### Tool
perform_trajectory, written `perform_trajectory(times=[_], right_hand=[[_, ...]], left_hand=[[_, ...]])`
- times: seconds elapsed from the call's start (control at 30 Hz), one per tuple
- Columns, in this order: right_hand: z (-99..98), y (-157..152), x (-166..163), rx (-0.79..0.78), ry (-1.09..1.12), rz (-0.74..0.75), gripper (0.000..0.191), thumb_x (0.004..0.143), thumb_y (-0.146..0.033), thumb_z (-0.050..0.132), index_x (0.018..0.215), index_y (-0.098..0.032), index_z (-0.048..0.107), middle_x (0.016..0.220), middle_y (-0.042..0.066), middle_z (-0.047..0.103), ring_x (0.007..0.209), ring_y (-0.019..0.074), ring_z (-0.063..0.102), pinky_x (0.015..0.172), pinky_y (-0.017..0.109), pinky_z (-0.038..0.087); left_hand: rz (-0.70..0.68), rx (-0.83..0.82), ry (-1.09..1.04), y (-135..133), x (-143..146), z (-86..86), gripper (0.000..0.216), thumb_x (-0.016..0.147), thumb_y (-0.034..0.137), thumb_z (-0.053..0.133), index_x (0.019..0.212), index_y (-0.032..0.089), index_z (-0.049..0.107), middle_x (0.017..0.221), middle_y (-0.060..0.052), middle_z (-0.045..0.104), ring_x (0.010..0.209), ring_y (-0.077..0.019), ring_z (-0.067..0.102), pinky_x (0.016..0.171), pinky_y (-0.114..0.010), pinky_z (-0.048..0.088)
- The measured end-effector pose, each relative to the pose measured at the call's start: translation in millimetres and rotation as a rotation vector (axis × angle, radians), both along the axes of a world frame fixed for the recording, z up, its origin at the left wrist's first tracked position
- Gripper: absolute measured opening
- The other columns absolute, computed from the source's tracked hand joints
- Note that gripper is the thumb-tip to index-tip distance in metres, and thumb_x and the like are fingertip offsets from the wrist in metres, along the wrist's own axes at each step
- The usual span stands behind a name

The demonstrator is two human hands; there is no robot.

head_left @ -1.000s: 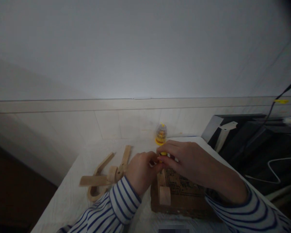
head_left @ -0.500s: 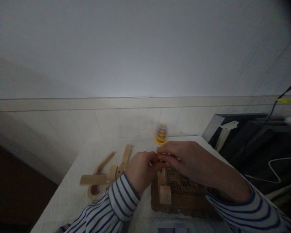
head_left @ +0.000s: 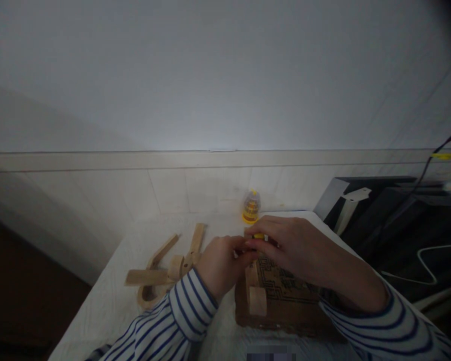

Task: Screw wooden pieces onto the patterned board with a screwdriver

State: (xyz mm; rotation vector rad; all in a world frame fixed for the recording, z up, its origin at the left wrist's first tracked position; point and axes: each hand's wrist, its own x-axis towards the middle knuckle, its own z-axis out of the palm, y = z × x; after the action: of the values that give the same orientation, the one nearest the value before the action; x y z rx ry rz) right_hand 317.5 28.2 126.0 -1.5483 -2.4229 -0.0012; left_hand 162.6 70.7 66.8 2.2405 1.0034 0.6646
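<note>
My right hand (head_left: 291, 243) is closed around a small yellow-handled screwdriver (head_left: 260, 235); its shaft and tip are hidden. My left hand (head_left: 225, 260) is closed too, its thumb and finger pinched against a pale wooden piece (head_left: 252, 276), right at my right fingertips. What lies exactly between those fingertips is hidden. The wooden piece, with a rounded block at its near end, lies along the left side of a dark brown carved wooden block (head_left: 285, 306). Left of my left hand lies a pale wooden assembly (head_left: 148, 277) of flat arms and a curved part.
A clear-domed case with a yellow base (head_left: 250, 210) stands behind my hands near the wall. A white cover (head_left: 108, 296) lies over the table. To the right, past the table edge, are dark panels (head_left: 391, 215) and a thin white cable (head_left: 423, 278).
More of the yellow handle shows between my right fingers, which have shifted slightly. My left hand stays in nearly the same place. The whole view has moved a little.
</note>
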Motion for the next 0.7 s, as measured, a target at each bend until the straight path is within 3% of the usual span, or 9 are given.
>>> perform_trajectory(times=[0.23,0.47,0.7], right_hand=[[-1.5,0.9,-2.0,0.025,0.026,0.009,0.016,0.087,-0.031,0.05,0.084,-0.02,0.061,0.076,0.0,0.062,0.067,0.0146,0.057,0.058,0.027,0.038],[1.3,-3.6,-1.3,0.023,0.073,0.041,0.027,0.088,-0.03,0.046,0.11,-0.018,0.056,0.099,0.005,0.065,0.081,0.0175,0.061,0.069,0.03,0.044],[4.3,-5.0,1.2,-0.049,0.078,0.09,0.017,0.085,-0.014,0.044,0.089,-0.02,0.06,0.08,0.0,0.065,0.072,0.0144,0.059,0.064,0.027,0.042]], left_hand=[[0.11,0.061,0.041,-2.4,2.7,-3.3,0.019,0.075,0.035,0.063,0.081,0.018,0.068,0.073,-0.004,0.069,0.065,-0.0191,0.061,0.058,-0.027,0.043],[0.121,0.046,0.049,1.0,1.8,-0.5,0.018,0.078,0.032,0.059,0.076,0.017,0.069,0.069,-0.004,0.069,0.062,-0.0177,0.06,0.055,-0.026,0.041],[0.052,0.034,-0.031,3.4,1.4,-6.8,0.014,0.077,0.03,0.062,0.075,0.018,0.069,0.067,-0.001,0.068,0.061,-0.0155,0.06,0.056,-0.024,0.04]])
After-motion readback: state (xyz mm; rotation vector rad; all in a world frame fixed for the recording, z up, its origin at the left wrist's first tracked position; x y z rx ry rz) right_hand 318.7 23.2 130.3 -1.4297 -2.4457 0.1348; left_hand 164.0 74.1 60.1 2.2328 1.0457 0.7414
